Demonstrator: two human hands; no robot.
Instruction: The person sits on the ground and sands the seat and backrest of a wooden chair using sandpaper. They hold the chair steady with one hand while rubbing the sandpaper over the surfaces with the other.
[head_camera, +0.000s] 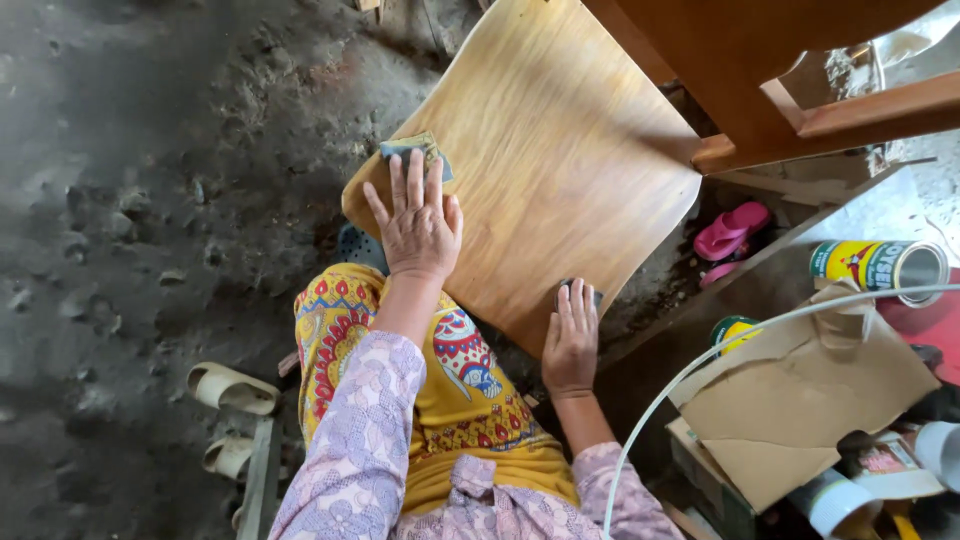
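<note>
A grey-green folded sanding pad (412, 150) is pressed flat under the spread fingers of the left hand (418, 228) at the edge of a curved, honey-coloured plywood chair seat (560, 160). A small dark block (580, 290) is gripped against the seat's lower edge by the right hand (571, 345). The seat is rested on a lap clothed in yellow patterned fabric (460, 390). A pink sandal (732, 230) lies nearby on the dirt floor (150, 200).

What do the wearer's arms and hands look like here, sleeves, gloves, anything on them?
Both hands are bare: no gloves, and no rings or watch visible on the left hand or right hand. Both arms wear long sleeves in pale lilac fabric with a small floral print, pushed up partway along the forearms.
</note>
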